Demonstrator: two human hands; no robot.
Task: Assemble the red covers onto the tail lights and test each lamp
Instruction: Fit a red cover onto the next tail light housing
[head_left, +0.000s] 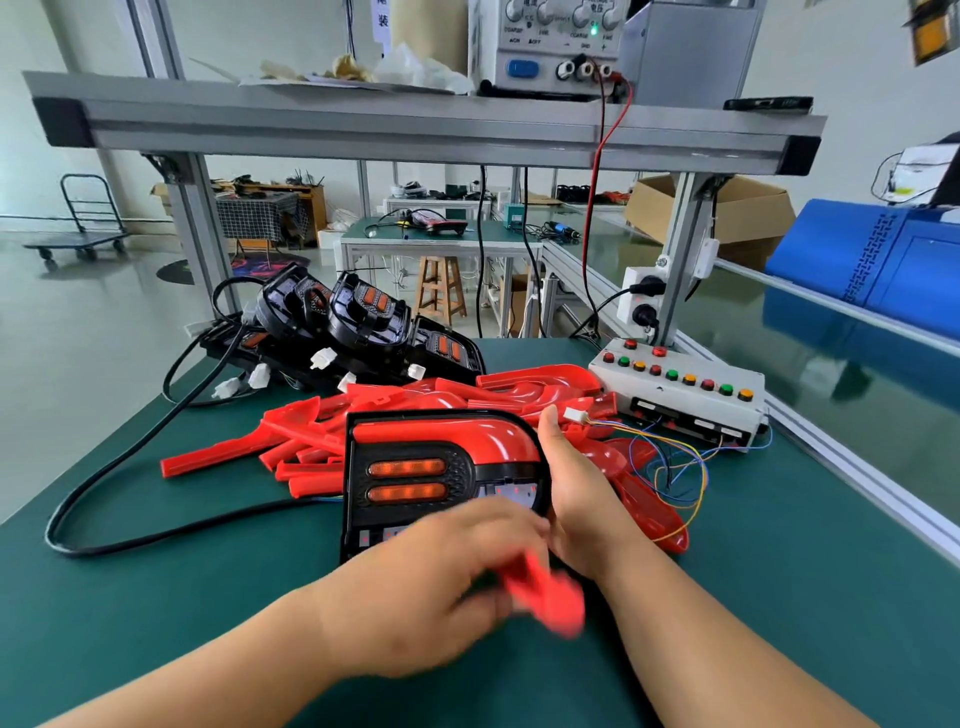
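A black tail light (415, 478) lies on the green mat (156, 597) in front of me, with a curved red cover fitted along its top and two amber lenses showing. My right hand (576, 499) grips its right edge, thumb up by a white connector (574, 414). My left hand (441, 587), blurred by motion, holds a loose red cover (550, 597) over the lamp's lower right part, which it hides. Several more red covers (322, 436) lie piled behind the lamp.
Bare black tail lights (343, 322) with white plugs and a black cable are stacked at the back left. A white test box (685, 395) with coloured buttons sits at the right, coloured wires leading to it. A power supply (550, 47) stands on the aluminium shelf above.
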